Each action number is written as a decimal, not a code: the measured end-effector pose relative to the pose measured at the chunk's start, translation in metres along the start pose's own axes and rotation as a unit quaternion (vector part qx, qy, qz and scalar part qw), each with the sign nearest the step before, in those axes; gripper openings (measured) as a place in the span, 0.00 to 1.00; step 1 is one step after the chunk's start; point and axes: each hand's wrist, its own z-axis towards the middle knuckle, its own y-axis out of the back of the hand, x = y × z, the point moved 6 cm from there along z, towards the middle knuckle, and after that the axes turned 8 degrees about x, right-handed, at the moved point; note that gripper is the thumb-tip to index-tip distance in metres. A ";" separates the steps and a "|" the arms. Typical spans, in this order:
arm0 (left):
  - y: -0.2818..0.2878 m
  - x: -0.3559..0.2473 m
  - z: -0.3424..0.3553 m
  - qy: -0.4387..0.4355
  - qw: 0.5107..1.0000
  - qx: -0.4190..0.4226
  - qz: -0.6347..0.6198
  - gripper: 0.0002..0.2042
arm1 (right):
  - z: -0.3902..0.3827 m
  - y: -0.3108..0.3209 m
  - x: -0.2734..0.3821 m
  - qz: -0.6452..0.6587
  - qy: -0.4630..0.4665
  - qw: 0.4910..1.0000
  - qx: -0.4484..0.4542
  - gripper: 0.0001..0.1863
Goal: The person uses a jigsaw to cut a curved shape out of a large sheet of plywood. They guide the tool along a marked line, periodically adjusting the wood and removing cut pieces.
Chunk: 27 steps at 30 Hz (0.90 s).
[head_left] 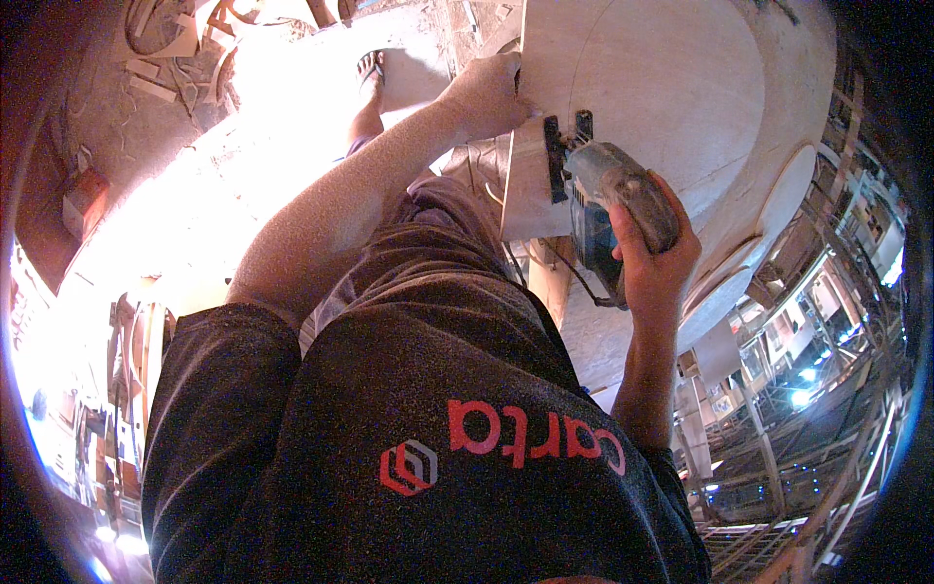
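My right hand [664, 236] is wrapped round the body of a dusty jigsaw [605, 167]. The dark base plate of the jigsaw lies at the near left edge of a pale plywood board [671, 88]. A faint curved line runs across the board's face. Farther up that same edge, my left hand [489, 95] grips the board with curled fingers, and its thumb points toward the saw. Part of the left fingers is hidden at the edge. The blade cannot be made out. A dark cord [576, 277] trails from the back of the jigsaw.
Curved wood offcuts [180, 44] lie on the floor at the far left, where bright light washes out much of the ground. My sandalled foot [371, 70] stands left of the board. More rounded boards [790, 200] lie at the right, beside a cluttered wooden framework [769, 409].
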 end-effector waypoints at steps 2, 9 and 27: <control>-0.001 0.001 0.001 0.007 1.000 0.001 -0.001 0.20 | 0.001 -0.001 0.000 0.004 0.000 1.000 -0.002 0.28; -0.004 0.005 0.004 -0.007 1.000 -0.006 -0.007 0.21 | 0.000 -0.002 0.004 0.022 -0.014 1.000 -0.017 0.28; 0.003 -0.005 -0.002 0.024 1.000 0.005 -0.019 0.19 | 0.002 -0.003 0.007 0.041 -0.028 0.998 -0.031 0.28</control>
